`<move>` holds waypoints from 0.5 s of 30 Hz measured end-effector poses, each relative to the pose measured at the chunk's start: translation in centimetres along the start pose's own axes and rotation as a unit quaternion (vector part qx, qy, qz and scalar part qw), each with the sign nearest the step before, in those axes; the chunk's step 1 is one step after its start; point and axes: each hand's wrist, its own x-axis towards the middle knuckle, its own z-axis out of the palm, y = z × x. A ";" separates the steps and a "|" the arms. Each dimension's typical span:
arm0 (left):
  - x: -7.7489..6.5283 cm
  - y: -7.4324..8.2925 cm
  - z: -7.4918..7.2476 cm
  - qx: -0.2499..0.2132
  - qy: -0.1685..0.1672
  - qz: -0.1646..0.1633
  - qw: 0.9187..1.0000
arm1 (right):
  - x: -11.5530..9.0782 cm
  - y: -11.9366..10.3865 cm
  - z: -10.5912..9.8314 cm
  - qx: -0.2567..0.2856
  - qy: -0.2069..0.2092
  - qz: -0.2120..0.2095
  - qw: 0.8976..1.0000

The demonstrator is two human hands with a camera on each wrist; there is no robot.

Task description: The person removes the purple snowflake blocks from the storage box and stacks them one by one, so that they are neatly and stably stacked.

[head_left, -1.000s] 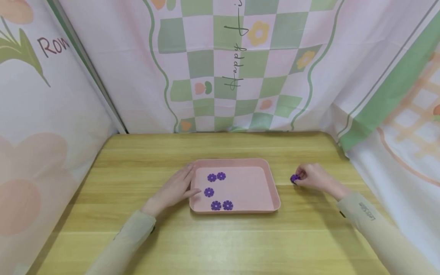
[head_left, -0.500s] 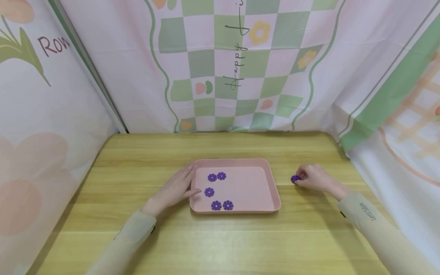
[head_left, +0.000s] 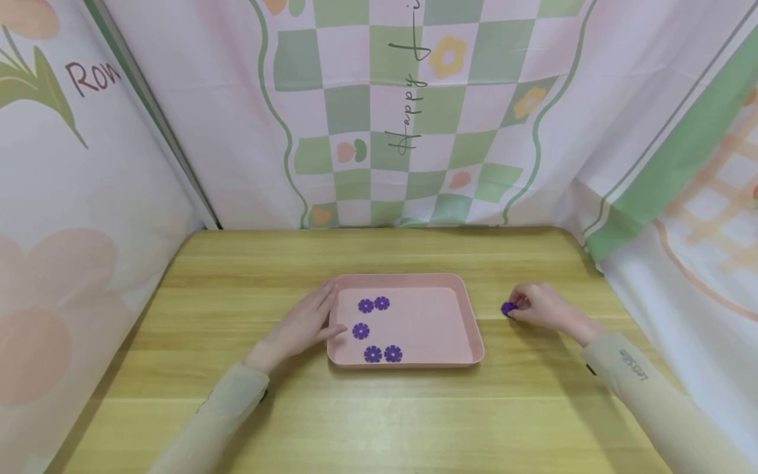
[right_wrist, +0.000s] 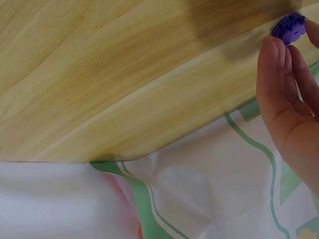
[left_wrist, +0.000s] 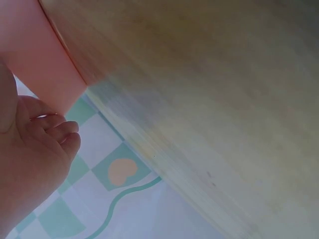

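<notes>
A pink rectangular tray [head_left: 435,322] sits on the wooden table, holding several purple notched flower-shaped discs [head_left: 360,331] in its left half. My left hand [head_left: 299,324] rests against the tray's left wall, fingers extended along the rim and thumb reaching over it. In the left wrist view, those fingertips [left_wrist: 72,134] lie by the pink wall. To the right of the tray, my right hand [head_left: 545,307] pinches a purple notched disc piece [right_wrist: 289,29] between thumb and fingers, low over the table. It looks thick, perhaps stacked; I cannot tell how many layers.
The wooden table [head_left: 379,421] extends around the tray to its rounded far corners. Patterned cloth [head_left: 403,112] hangs behind the table's far edge. More cloth hangs along the left side [head_left: 77,197] and the right side [head_left: 681,263].
</notes>
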 end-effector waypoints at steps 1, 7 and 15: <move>0.0 0.0 0.0 0.000 0.001 0.001 1.000 | 0.0 0.0 0.0 0.002 0.000 0.000 1.000; 0.1 -0.1 0.1 0.004 0.006 0.003 1.000 | -0.1 -0.1 -0.3 -0.003 0.003 0.002 1.000; 0.1 -0.1 0.1 0.005 0.006 0.003 1.000 | 0.0 -0.8 -1.1 0.015 0.006 -0.006 1.000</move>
